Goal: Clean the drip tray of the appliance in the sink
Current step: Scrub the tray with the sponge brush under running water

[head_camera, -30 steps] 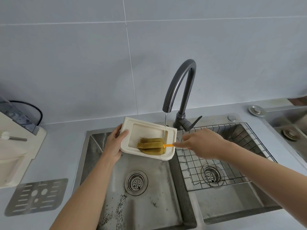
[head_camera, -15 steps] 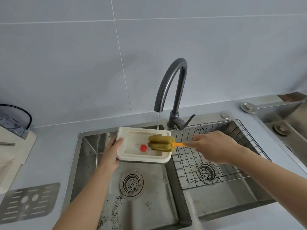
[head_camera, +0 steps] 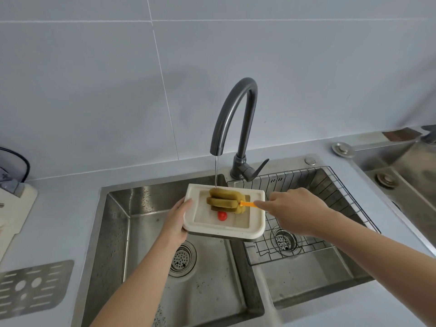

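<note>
A cream plastic drip tray [head_camera: 224,230] is held over the left sink basin, under the tap. My left hand [head_camera: 175,220] grips its left edge. My right hand [head_camera: 292,212] holds the orange handle of a sponge brush [head_camera: 225,201], whose yellow-green sponge head lies inside the tray. A thin stream of water [head_camera: 215,171] falls from the dark curved faucet [head_camera: 236,128] onto the sponge. A small red float [head_camera: 222,216] sits in the tray below the sponge.
The double steel sink [head_camera: 122,232] has a drain [head_camera: 181,258] in the left basin and a wire rack [head_camera: 330,204] in the right one. A perforated metal grate [head_camera: 30,289] lies on the counter at left, beside a cream appliance [head_camera: 14,208].
The tray has levelled out and shifted under the stream. The sponge head moved from the tray's right part toward its far middle, uncovering the red float.
</note>
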{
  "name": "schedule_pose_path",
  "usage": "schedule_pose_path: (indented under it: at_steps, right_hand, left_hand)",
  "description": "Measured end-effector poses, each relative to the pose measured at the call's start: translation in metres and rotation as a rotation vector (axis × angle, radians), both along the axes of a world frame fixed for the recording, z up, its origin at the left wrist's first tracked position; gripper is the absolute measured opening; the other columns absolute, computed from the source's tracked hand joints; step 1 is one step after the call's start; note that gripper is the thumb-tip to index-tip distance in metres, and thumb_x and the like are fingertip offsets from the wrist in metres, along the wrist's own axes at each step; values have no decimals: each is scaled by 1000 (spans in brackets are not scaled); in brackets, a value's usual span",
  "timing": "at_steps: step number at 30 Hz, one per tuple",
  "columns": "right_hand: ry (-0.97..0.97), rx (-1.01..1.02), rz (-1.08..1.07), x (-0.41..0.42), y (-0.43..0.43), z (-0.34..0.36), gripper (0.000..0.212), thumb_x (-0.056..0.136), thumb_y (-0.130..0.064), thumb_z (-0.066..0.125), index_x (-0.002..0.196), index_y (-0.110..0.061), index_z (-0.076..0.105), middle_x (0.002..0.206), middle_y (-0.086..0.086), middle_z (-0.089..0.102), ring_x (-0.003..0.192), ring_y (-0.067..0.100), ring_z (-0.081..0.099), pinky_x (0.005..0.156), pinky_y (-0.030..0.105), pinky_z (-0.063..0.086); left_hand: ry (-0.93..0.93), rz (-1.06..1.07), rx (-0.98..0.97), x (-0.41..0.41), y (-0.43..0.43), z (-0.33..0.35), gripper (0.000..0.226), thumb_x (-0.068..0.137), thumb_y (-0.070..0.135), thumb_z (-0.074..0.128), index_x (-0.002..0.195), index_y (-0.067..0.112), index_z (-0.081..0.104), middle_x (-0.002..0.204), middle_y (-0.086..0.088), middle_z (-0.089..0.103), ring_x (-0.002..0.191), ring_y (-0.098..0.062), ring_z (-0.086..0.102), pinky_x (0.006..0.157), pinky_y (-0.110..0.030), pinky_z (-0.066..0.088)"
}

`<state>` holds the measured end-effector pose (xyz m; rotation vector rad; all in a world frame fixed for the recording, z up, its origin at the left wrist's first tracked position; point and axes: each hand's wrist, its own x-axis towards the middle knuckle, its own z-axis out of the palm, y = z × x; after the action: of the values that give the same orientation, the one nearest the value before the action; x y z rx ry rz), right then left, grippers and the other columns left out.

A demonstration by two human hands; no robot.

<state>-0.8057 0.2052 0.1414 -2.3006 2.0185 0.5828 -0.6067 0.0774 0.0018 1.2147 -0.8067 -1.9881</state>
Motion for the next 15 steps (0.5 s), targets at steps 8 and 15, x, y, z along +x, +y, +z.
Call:
schedule_pose_path:
  at_steps: [8, 15]
  right_hand:
    - [3, -11, -48, 3, -13, -11, 52, 90, -6, 37, 137, -28, 33, 106, 4, 58, 73, 24, 52, 57, 30, 34]
    - [-191, 116, -107, -13, -34, -11, 46, 96, -20, 39, 136, -40, 36, 115, 7, 57, 110, 24, 53, 83, 35, 41]
  left_hand:
    - [34, -96, 24, -13, 9, 1, 25, 91, 18, 50, 115, 13, 55, 95, -10, 63, 88, -24, 60, 72, -37, 50]
    - [19, -139, -31, -11, -2, 5, 25, 92, 21, 48, 116, 14, 55, 95, -9, 62, 88, -23, 60, 75, -38, 51]
